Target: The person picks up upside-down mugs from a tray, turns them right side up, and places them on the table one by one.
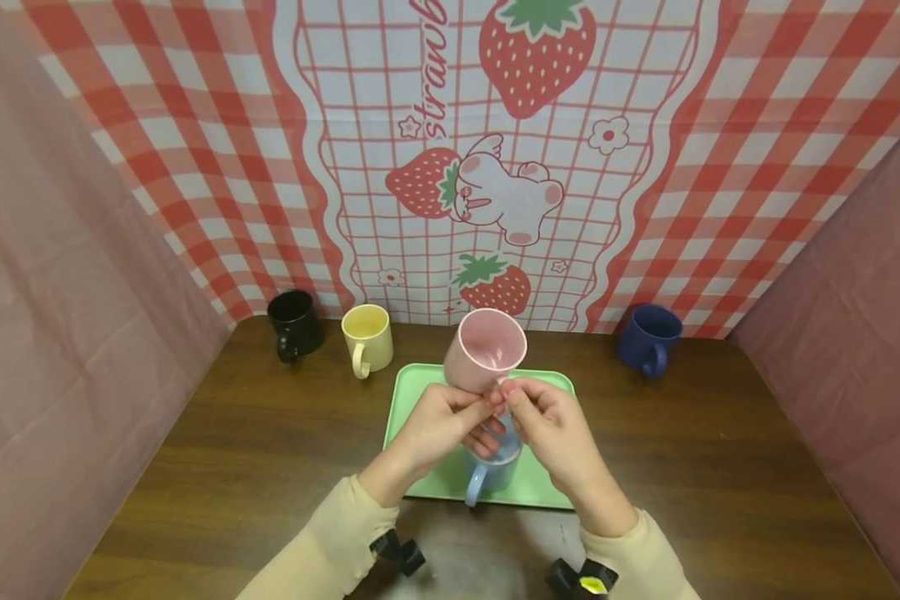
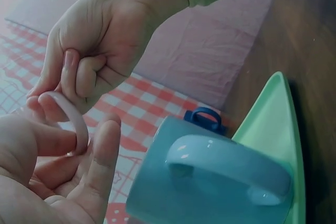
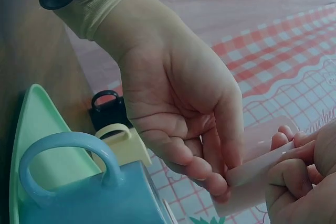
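Left hand [image 1: 444,423] and right hand [image 1: 553,423] pinch the handle [image 2: 77,120] of the pink mug [image 1: 484,350], at twelve o'clock from the sky-blue mug [image 1: 497,472], a good grip for what looks light, hard and slippery.

Pink mug [image 1: 487,343]: smooth, glossy | tray [image 1: 418,385]: plastic-looking | table [image 1: 270,442]: wood-grained | backdrop [image 1: 630,200]: cloth

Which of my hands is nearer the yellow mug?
Left. The left hand is in front of the yellow mug and to its right; the right hand is farther right, past the left one.
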A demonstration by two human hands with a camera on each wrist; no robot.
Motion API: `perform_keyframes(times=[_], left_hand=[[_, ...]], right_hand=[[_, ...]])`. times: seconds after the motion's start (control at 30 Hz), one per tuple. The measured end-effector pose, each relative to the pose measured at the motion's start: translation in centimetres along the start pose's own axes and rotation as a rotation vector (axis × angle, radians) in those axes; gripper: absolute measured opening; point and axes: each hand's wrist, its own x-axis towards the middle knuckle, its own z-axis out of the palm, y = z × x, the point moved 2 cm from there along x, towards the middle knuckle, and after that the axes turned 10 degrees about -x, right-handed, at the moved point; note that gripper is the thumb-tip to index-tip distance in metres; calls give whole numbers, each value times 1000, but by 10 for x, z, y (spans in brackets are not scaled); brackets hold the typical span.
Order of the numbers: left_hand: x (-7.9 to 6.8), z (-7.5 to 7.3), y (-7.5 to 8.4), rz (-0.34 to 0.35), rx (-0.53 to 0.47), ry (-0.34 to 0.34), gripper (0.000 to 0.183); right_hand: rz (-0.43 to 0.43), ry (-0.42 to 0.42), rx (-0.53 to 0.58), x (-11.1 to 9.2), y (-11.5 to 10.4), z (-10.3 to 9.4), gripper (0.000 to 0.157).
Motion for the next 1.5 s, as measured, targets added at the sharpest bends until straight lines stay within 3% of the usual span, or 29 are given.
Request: perform_keyframes(times=[0.17,0.33,0.47,0.7,0.97,1.17,1.5], left_hand=[[-1,-3,5,-17,47,-36,32],[-2,-8,11,17,145,-28,26],[-1,-13,15,103,294,15,23],[-2,-17,21,281,642,114,20],[0,-18,20,347,796,-5,23],[2,-20,18,344,864,-90,31],[6,-21,6,373,1067,-200,46]], right_hand=[[-22,34,22,0,-3,-8,29],[-25,101,-7,3,-5,-20,30],[-18,172,0,6,-5,-33,31],[-34,298,5,11,-2,-56,31],[-87,355,-5,16,9,-82,32],[-40,398,-47,20,21,-96,32],[32,381,-93,23,44,-111,39]])
